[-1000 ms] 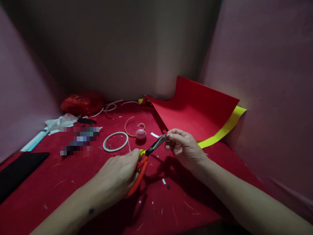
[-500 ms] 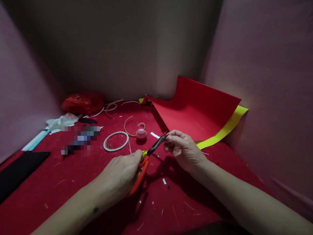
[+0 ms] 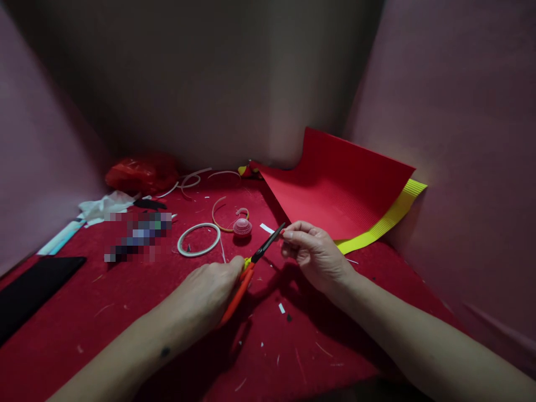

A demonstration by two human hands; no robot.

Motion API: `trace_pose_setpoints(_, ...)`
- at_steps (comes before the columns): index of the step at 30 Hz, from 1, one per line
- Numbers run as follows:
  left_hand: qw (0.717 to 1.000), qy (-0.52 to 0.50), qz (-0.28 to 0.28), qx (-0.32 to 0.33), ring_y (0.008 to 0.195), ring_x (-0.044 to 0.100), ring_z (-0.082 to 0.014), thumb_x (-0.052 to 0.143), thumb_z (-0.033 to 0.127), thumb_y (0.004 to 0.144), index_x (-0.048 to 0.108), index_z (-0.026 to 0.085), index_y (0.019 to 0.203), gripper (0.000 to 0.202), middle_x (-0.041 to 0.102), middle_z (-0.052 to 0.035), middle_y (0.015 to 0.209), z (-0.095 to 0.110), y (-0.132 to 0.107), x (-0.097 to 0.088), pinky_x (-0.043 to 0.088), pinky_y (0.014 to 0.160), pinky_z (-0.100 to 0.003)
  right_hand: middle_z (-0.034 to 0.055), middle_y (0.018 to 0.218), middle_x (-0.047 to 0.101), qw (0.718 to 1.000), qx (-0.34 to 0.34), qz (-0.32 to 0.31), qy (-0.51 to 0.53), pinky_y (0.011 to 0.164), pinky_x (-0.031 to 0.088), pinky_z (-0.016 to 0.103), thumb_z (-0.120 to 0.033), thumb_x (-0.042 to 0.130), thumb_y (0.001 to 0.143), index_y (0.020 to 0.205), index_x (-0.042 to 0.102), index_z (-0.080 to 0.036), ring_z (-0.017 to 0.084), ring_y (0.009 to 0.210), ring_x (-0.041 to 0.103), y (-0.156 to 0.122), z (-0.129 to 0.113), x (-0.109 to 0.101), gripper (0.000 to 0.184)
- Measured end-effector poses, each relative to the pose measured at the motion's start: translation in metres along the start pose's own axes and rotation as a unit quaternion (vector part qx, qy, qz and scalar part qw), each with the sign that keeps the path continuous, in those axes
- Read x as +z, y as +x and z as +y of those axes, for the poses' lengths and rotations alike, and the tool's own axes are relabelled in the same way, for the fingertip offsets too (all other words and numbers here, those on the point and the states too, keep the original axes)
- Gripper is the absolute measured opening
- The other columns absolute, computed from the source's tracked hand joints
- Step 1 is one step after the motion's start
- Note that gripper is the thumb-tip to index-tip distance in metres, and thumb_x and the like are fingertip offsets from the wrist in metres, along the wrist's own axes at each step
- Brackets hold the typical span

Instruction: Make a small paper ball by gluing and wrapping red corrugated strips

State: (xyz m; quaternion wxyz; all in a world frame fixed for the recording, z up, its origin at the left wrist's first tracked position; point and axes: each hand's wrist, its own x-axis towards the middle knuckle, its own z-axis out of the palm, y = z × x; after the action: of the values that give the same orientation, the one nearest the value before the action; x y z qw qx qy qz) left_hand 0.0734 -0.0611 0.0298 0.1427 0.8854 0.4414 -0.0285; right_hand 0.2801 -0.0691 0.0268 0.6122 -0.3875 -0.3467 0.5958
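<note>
My left hand [image 3: 215,293] is closed around the orange and yellow handles of a pair of scissors [image 3: 268,244]. Their dark blades look closed and point up and right, the tips beside my right fingertips. With thumb and forefinger, my right hand [image 3: 314,248] pinches a small red piece [image 3: 282,231], mostly hidden by the fingers. Just left of the blades sits a round pinkish-red coiled piece [image 3: 242,227] on the red cloth. A narrow white strip [image 3: 267,228] lies behind the scissor tips.
A red corrugated sheet [image 3: 330,190] curls up behind my right hand, over a yellow corrugated sheet [image 3: 383,226]. At left are a pale ring [image 3: 180,245], a red plastic bag [image 3: 140,174], white tissue [image 3: 106,206] and a black flat piece [image 3: 37,290]. Scraps dot the red cloth [image 3: 335,346].
The scissor blades, slightly apart around the red piece before, have closed. The red bits at their tips no longer show there. Both hands stay in nearly the same place.
</note>
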Motion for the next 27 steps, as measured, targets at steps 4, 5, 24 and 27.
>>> trace_pose_setpoints(4, 1.0, 0.001, -0.002, -0.011, 0.057, 0.056, -0.0204, 0.039, 0.034, 0.085, 0.039, 0.022, 0.079, 0.013, 0.059, -0.0043, 0.067, -0.004, 0.001, 0.0, 0.029, 0.052, -0.028, 0.0003, 0.06, 0.063, 0.994, -0.046, 0.013, -0.096, 0.053, 0.038, 0.025, -0.02, 0.068, 0.066, 0.063, 0.063, -0.017, 0.009, 0.05, 0.048, -0.002, -0.003, 0.0, 0.007)
trace_pose_setpoints(5, 1.0, 0.001, 0.003, -0.015, 0.058, 0.056, -0.0205, 0.039, 0.034, 0.085, 0.039, 0.022, 0.078, 0.014, 0.059, -0.0048, 0.068, -0.005, 0.002, -0.001, 0.03, 0.052, -0.028, 0.0012, 0.063, 0.065, 0.989, -0.068, 0.017, -0.128, 0.054, 0.039, 0.026, -0.02, 0.067, 0.068, 0.065, 0.064, -0.017, 0.009, 0.051, 0.049, -0.002, -0.004, 0.0, 0.006)
trace_pose_setpoints(24, 0.826, -0.502, 0.257, 0.009, 0.068, 0.059, -0.0118, 0.071, 0.024, 0.067, 0.057, 0.018, 0.086, 0.024, 0.062, -0.0022, 0.09, 0.031, -0.001, -0.018, 0.049, 0.057, -0.022, -0.0018, 0.078, 0.068, 0.949, -0.169, -0.161, -0.211, 0.068, 0.052, 0.028, -0.016, 0.06, 0.082, 0.134, 0.041, -0.027, 0.012, 0.07, 0.065, -0.021, 0.017, 0.002, 0.056)
trace_pose_setpoints(27, 0.804, -0.544, 0.239, 0.037, 0.059, 0.057, -0.0089, 0.067, 0.018, 0.069, 0.052, 0.018, 0.081, 0.019, 0.058, 0.0032, 0.074, 0.034, 0.001, -0.013, 0.049, 0.055, -0.021, 0.0007, 0.085, 0.07, 0.927, -0.169, -0.202, -0.268, 0.067, 0.052, 0.029, -0.016, 0.056, 0.086, 0.138, 0.036, -0.03, 0.013, 0.072, 0.065, -0.029, 0.023, 0.002, 0.058)
